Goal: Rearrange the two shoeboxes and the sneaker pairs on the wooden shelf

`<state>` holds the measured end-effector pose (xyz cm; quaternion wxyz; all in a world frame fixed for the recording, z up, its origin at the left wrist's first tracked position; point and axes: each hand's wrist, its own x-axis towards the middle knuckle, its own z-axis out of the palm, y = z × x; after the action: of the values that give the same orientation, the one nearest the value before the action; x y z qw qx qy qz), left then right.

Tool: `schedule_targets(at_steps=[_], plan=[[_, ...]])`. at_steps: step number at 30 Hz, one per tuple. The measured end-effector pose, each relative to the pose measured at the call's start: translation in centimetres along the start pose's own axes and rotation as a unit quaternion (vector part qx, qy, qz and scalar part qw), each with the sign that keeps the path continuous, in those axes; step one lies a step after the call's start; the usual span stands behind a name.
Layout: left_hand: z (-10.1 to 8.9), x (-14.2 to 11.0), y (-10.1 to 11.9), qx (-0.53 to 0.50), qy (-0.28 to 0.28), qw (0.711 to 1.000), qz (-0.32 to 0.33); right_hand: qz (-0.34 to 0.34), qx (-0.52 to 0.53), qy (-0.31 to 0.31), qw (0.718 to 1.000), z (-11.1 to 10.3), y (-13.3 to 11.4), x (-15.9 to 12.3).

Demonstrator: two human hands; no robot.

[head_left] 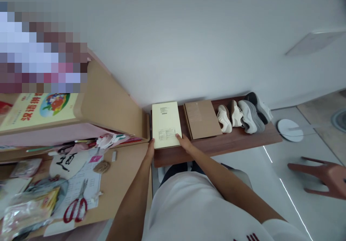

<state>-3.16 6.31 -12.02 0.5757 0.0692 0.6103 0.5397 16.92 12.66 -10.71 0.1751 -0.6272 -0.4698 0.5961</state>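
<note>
White shirt [194, 205] foremost, a person reaches both bare arms forward to a pale yellow box [166, 120] lying flat at the left end of a narrow dark wooden table [216, 145], close to a white wall [189, 53]. The left hand [151, 144] holds the box's near left corner and the right hand [184, 142] its near right side, the right thumb on the lid; the fingers are set on the box from either side, though how far they wrap beneath is hidden. Small printed text marks the lid in two places. A brown cardboard box [202, 118] sits to the right, a narrow gap between the two, followed by a row of white, cream and grey shoes [247, 116] along the same table. At left, a tan desk unit [127, 172] carries red-handled scissors [80, 197] on a printed sheet [93, 179], near a white fan-shaped piece [66, 165] bearing black brushwork and some clear plastic bags [27, 212]. Above them, a yellow carton [35, 113] with red characters stands on a shelf, beneath a blurred-out patch. At right, a reddish-brown stool [321, 172] stands on the floor, near a round white disc [289, 130].
</note>
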Motion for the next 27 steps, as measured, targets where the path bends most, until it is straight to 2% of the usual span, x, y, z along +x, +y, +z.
schedule_targets(at_steps=[3, 5, 9, 12, 15, 19, 22, 24, 27], plan=[[0.8, -0.8, 0.0, -0.025, -0.018, 0.998, -0.053, -0.013, 0.07, -0.02, 0.997, 0.5, 0.2, -0.2], [1.1, -1.5, 0.0, -0.024, -0.018, 0.997, -0.066, -0.001, 0.1, -0.032, 0.995, 0.3, 0.2, -0.5], [0.9, -3.0, -0.1, -0.006, -0.001, 1.0, -0.025, 0.073, 0.126, -0.072, 0.987, -0.7, 0.2, -1.3], [0.2, -3.9, 0.0, 0.043, 0.073, 0.996, 0.022, 0.089, 0.145, -0.097, 0.981, -1.3, 0.5, -2.0], [-0.3, -4.9, 0.5, 0.079, 0.119, 0.988, 0.063, 0.066, 0.154, -0.108, 0.98, -1.5, 1.0, -2.7], [0.5, -6.5, 1.1, 0.065, 0.095, 0.991, 0.062, 0.007, 0.113, -0.066, 0.991, -1.2, 1.2, -2.8], [1.6, -7.4, 1.3, 0.044, 0.086, 0.994, 0.048, -0.041, 0.018, -0.036, 0.998, -0.7, 0.9, -2.6], [2.3, -7.7, 1.4, 0.034, 0.076, 0.995, 0.052, -0.043, -0.036, -0.044, 0.997, -0.4, 0.5, -2.6], [3.2, -7.7, 1.5, 0.028, 0.052, 0.994, 0.088, -0.067, -0.042, -0.067, 0.995, 0.1, -0.4, -3.0]])
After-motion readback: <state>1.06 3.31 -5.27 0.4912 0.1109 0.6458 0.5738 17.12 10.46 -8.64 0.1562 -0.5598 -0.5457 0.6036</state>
